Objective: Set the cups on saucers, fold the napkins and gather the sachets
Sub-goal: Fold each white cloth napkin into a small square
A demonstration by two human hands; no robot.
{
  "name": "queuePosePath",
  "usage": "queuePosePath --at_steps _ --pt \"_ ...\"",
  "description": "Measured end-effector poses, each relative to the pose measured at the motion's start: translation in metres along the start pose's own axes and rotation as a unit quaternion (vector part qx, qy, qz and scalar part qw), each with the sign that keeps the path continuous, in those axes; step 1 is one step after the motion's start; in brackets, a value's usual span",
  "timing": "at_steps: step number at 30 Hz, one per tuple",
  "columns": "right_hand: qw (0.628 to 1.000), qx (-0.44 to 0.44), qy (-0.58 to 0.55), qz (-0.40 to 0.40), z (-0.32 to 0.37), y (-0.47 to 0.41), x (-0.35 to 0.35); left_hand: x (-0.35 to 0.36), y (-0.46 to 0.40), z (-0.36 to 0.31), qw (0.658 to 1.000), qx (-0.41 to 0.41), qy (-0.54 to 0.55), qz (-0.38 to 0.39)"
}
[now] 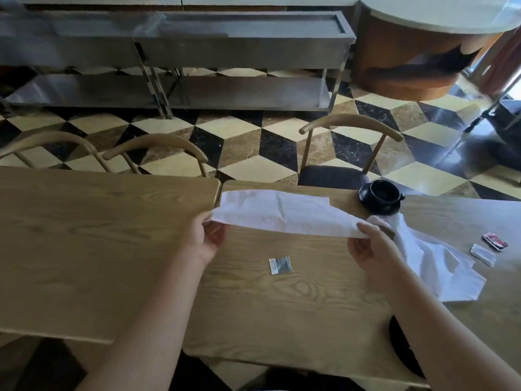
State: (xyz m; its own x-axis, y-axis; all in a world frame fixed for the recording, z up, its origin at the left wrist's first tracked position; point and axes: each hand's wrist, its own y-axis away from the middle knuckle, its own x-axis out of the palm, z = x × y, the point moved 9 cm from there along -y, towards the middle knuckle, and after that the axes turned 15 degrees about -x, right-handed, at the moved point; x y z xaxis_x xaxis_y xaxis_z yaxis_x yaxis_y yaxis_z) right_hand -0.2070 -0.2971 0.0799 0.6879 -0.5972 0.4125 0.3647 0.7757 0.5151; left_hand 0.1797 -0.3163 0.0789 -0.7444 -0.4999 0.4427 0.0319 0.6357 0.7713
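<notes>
Both hands — left hand (207,238) and right hand (372,246) — pinch opposite ends of a white paper napkin (282,213), small silver sachet (280,265) lying just below.

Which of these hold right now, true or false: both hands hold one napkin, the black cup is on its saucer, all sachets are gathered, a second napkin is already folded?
1. Both the left hand and the right hand hold one white napkin above the table. True.
2. The black cup sits on its saucer. True.
3. All sachets are gathered. False: a silver sachet lies alone mid-table; the red sachet and clear sachet lie far right.
4. The second napkin is folded. False: it lies crumpled.
</notes>
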Motion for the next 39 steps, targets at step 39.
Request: queuePosePath --at_steps 39 --pt "0.99 0.004 0.142 0.022 -0.06 -0.089 -0.034 -0.094 -0.098 -0.002 0.991 0.015 -0.026 -0.127"
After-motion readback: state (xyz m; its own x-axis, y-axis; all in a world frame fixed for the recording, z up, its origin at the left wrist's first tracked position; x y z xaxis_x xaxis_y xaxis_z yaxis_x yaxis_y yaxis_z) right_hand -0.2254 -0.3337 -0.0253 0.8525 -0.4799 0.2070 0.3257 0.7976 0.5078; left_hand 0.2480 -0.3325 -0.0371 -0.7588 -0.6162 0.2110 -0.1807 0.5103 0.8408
